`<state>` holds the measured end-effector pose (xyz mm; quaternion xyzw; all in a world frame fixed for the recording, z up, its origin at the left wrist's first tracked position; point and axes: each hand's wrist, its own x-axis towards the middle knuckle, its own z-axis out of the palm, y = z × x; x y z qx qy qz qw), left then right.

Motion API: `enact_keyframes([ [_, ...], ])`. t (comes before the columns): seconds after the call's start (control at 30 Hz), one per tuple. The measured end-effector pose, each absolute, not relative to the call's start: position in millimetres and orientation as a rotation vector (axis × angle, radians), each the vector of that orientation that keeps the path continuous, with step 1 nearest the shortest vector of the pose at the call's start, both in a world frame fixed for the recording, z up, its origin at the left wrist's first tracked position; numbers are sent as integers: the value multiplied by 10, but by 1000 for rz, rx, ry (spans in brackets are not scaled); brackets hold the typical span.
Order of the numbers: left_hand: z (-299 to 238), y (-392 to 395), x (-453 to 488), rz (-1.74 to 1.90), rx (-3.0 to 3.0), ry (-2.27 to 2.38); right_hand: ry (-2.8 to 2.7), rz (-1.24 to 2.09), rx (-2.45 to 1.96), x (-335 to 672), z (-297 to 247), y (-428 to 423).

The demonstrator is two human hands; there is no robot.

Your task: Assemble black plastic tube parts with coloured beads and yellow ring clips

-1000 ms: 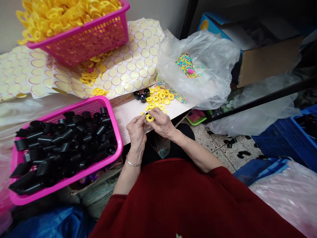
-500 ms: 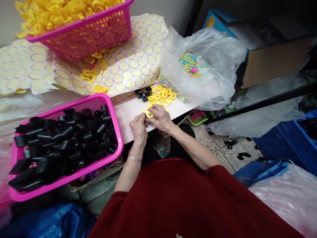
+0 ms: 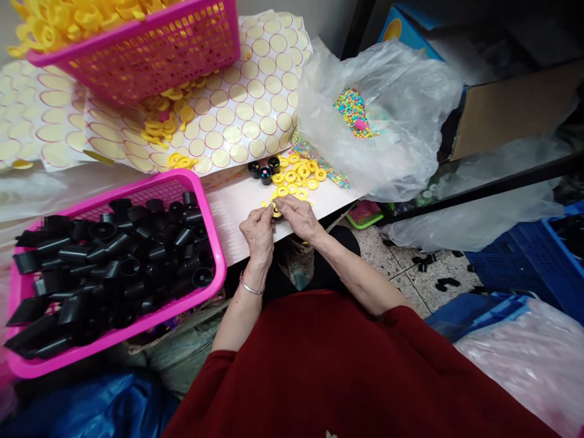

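My left hand [image 3: 258, 233] and my right hand [image 3: 298, 217] meet at the table's front edge, fingers pinched together on one small yellow ring with a black part [image 3: 275, 211] between them. Just beyond lies a small pile of loose yellow rings [image 3: 297, 175] and three short black caps [image 3: 263, 171]. A pink basket of black tubes [image 3: 112, 255] sits left of my left hand. A clear plastic bag with small pastel beads [image 3: 352, 109] lies open at the right.
Another pink basket heaped with yellow rings [image 3: 132, 45] stands at the back left on sheets of round stickers [image 3: 241, 103]. A cardboard box [image 3: 506, 103], blue crates [image 3: 533, 255] and plastic bags [image 3: 524, 359] crowd the right side and floor.
Both hands stayed together on the small yellow piece, turning it slightly; more of it is hidden by the fingers now. The view has shifted a little.
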<state>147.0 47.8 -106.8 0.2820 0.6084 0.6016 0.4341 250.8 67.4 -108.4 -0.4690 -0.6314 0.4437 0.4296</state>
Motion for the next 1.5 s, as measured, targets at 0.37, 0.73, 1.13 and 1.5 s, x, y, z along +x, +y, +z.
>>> enact_keyframes([
  [0.37,-1109,442,1492,1518,829,1534,-1335,1264,-1332,2447,-1051,699],
  [0.73,-1019,549,1436,1396,613,1434,-1211,1304,-1359,2362,-1072,792],
  [1.13,-1057,561,1490,1314,689,1577,-1170,1243,-1403,2333,-1148,770],
  [1.5,-1123,493,1423,1331,909,1458,-1242,1159,-1392,2312,-1058,769],
])
